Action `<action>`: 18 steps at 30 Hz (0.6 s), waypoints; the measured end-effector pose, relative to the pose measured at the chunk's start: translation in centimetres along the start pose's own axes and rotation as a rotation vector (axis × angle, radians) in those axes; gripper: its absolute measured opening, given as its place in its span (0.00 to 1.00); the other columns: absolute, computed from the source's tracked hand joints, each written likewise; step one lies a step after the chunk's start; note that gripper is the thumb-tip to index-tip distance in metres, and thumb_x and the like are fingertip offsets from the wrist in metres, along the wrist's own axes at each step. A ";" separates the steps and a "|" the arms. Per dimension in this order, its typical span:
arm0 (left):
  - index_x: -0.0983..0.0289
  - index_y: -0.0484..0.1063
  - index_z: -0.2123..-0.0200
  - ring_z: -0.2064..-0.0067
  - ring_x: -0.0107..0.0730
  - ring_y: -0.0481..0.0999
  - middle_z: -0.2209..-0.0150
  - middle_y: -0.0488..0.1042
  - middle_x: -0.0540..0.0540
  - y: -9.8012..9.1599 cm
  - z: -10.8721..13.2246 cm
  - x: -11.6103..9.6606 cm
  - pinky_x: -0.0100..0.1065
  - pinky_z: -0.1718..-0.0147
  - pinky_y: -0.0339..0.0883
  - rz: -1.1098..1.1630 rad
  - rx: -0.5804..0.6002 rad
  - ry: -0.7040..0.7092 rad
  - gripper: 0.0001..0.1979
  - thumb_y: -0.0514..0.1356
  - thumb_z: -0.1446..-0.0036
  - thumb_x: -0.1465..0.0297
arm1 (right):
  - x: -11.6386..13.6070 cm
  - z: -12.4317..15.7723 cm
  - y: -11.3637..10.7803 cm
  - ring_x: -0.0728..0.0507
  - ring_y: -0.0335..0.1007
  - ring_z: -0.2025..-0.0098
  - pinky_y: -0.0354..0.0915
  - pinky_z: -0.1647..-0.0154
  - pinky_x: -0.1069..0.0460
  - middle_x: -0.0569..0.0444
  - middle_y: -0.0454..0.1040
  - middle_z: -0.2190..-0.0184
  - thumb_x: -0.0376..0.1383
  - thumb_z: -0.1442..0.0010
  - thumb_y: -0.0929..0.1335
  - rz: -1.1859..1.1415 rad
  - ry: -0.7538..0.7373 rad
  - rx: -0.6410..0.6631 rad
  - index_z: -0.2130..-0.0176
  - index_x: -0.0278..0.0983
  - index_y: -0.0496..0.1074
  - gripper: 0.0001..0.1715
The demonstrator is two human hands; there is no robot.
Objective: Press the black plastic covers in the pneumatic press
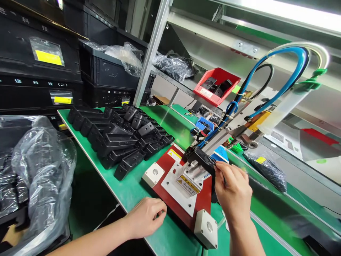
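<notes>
My right hand [234,190] grips the near end of a black plastic housing [204,158] with a slotted top. That housing sits at the metal post of a small bench press [192,172], whose base plate is red. My left hand [147,216] rests by the front left edge of the red base, its fingers loosely curled and nothing visible in them. White button boxes stand on the base: one [153,174] at the left corner, another [206,227] at the near right corner. The housing's far end is partly lost among the press parts.
Rows of black housings [117,138] cover the left of the green bench [124,192]. A red bin [217,85] hangs behind the press, with blue air hoses [290,78] arching beside it. Black crates [39,67] are stacked at left. A plastic-bagged load [42,170] stands lower left.
</notes>
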State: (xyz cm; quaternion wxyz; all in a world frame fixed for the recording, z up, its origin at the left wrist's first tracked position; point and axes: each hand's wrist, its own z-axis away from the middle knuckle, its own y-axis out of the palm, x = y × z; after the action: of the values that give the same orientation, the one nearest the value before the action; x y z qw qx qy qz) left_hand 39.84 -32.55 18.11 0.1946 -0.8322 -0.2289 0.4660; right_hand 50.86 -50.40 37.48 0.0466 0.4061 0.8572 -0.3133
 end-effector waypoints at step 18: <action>0.63 0.70 0.69 0.77 0.23 0.66 0.75 0.71 0.48 0.0 0.0 -0.1 0.28 0.74 0.59 -0.001 0.013 -0.026 0.06 0.54 0.44 0.76 | 1.1 -0.2 1.4 0.34 0.68 0.44 0.66 0.50 0.40 0.40 0.69 0.44 0.51 0.30 0.55 0.057 -0.020 0.366 0.41 0.31 0.64 0.32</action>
State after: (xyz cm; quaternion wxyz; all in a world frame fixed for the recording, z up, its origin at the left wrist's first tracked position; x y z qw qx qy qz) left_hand 39.78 -32.58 18.23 0.1972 -0.8246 -0.2290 0.4782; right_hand 51.14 -48.86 36.62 -0.0108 0.4290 0.7735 -0.4664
